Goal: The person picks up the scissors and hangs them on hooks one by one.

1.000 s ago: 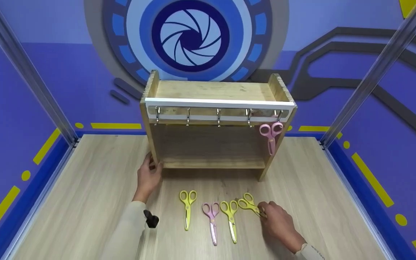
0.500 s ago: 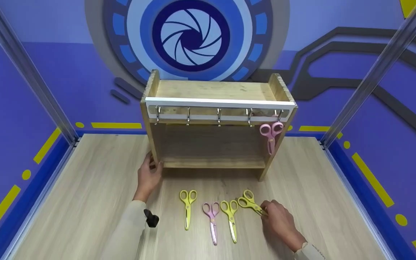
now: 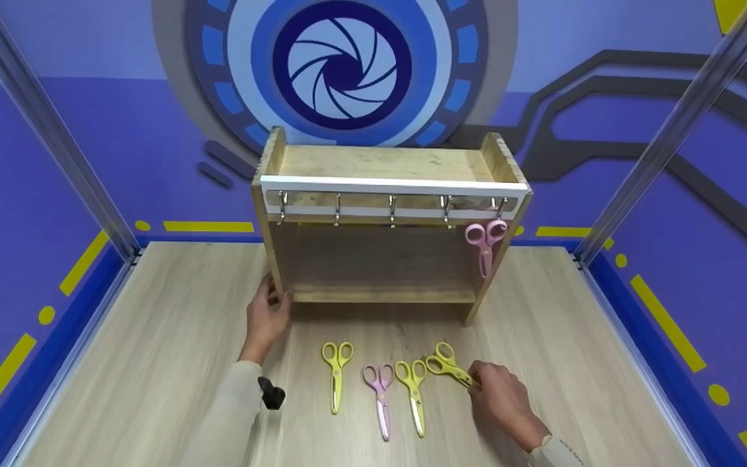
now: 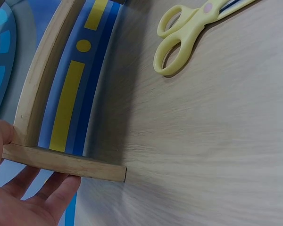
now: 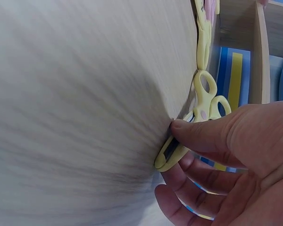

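Observation:
My left hand grips the lower left side panel of a wooden shelf; in the left wrist view the fingers lie against the panel's outer face. My right hand pinches yellow scissors by the blade end, thumb on one side and fingers on the other. Their loops point up and left, and in the right wrist view the scissors lean up off the tabletop. Left of them lie other yellow scissors, pink scissors and further yellow scissors, loops toward the shelf.
Across the shelf's front runs a white rail with several metal hooks. Pink scissors hang from the rightmost hook. Blue-purple panels and metal posts enclose the table. A black device sits at the left wrist.
The yellow scissors in my right hand have shifted slightly, their loops a little farther up, and the fingers a little to the right. The left hand has stayed on the shelf.

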Demonstrator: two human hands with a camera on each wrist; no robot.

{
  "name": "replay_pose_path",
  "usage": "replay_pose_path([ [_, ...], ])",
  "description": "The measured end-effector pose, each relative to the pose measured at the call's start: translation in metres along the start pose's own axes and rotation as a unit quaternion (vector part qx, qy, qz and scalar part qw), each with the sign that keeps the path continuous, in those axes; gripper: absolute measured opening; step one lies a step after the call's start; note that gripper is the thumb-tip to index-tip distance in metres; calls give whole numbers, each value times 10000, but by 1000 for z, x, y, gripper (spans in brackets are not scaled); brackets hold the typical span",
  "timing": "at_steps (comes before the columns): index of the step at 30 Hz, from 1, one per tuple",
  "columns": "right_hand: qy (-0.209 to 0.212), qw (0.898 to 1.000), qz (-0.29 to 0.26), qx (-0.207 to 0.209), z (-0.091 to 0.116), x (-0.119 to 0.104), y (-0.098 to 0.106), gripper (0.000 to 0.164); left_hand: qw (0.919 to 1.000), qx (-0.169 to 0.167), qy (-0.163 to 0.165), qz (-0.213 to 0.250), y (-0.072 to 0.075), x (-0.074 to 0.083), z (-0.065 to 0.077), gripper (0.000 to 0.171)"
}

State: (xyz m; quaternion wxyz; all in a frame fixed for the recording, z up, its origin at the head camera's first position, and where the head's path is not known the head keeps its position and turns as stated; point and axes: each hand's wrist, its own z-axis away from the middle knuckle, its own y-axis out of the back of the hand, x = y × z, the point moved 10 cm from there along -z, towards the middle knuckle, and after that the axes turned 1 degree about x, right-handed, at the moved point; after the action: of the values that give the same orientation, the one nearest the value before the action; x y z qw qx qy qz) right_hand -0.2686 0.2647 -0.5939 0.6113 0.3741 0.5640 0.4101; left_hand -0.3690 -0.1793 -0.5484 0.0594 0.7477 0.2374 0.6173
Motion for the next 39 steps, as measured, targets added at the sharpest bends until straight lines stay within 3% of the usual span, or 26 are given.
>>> replay_pose_path([
  [5, 69, 9999, -78, -16, -1, -1, 1, 15, 10000, -26, 34, 38, 0, 0, 0, 56],
  [10, 320, 9993, 131, 155, -2, -7, 14, 20, 9999, -6, -34, 118, 1, 0, 0, 56],
  [24, 1089, 9884, 275, 1024, -7, -44, 98, 17, 10000, 21, -9, 88, 1, -2, -1, 55],
  [31, 1223, 9830, 14, 1368, -9, -66, 142, 14, 9998, -27, 63, 173, 1, -2, -1, 56],
  [35, 1467, 9720, -124, 1834, -6, -82, 167, 14, 9998, -43, 72, 152, 1, -2, 0, 57],
  [39, 1892, 9505, -225, 2456, 1, -100, 190, 18, 10000, -36, -13, 90, 0, 0, 1, 56],
])
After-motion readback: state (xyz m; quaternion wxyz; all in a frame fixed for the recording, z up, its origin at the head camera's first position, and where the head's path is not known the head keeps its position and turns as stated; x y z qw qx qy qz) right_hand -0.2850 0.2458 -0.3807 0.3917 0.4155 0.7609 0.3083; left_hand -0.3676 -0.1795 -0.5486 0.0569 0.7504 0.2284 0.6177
